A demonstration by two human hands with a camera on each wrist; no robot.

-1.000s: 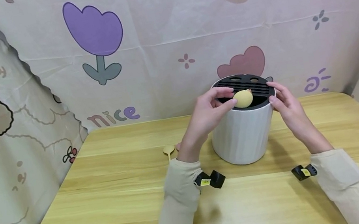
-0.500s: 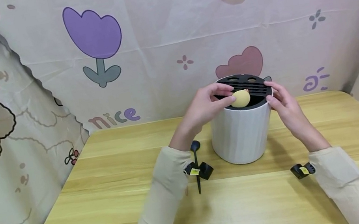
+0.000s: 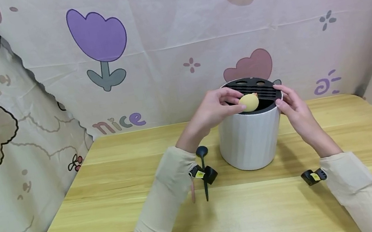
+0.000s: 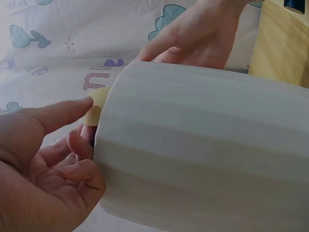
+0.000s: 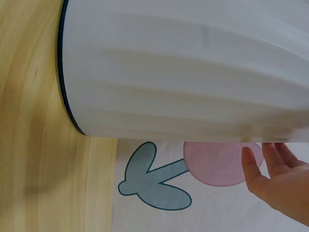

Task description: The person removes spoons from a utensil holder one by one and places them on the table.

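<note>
A white ribbed utensil holder [image 3: 252, 141] with a black slotted lid [image 3: 259, 85] stands upright on the table. My left hand [image 3: 215, 106] pinches a pale yellow rounded thing [image 3: 249, 102], like a spoon's bowl, at the lid's larger front opening. Whatever lies below it is hidden by the holder. In the left wrist view, my left thumb and fingers meet around the yellow thing [image 4: 98, 106] beside the holder's rim. My right hand [image 3: 300, 116] grips the holder's right rim, fingertips at the lid's edge and thumb lower in front.
On the wooden table [image 3: 95, 215], a black spoon [image 3: 201, 152] lies left of the holder, partly behind the left wrist camera [image 3: 203, 174]. A pink handle [image 3: 193, 191] shows beside my left sleeve. A printed cloth [image 3: 155, 26] hangs behind the table.
My left forearm has swung left and its wrist camera has risen slightly, uncovering the black spoon and pink handle and covering a yellow spoon. The pinched yellow thing stays at the opening; my right hand holds still.
</note>
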